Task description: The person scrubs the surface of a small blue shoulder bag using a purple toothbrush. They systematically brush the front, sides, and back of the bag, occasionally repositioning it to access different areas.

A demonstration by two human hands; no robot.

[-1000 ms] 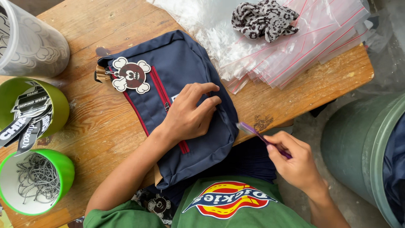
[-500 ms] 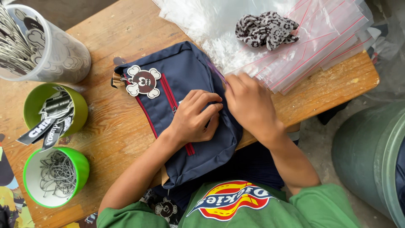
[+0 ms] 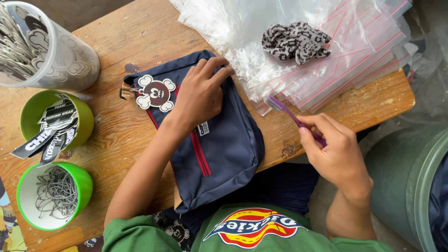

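The navy fabric pouch with a red zip (image 3: 214, 144) lies flat on the wooden table (image 3: 126, 42), pinned under the spread left hand (image 3: 198, 95), already tagged, while the right hand (image 3: 336, 154), well apart, pinches a purple brush (image 3: 291, 116).

The left hand (image 3: 200, 95) pressed flat on a navy pouch (image 3: 219, 149); the right hand (image 3: 333, 149) pinched what looked like a purple toothbrush (image 3: 291, 116) beside clear zip bags (image 3: 326, 46).

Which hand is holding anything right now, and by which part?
Right hand pinches a purple toothbrush by the lower end of its handle, bristle end pointing toward the plastic bags. Left hand lies flat on the navy bag, pressing it, not gripping.
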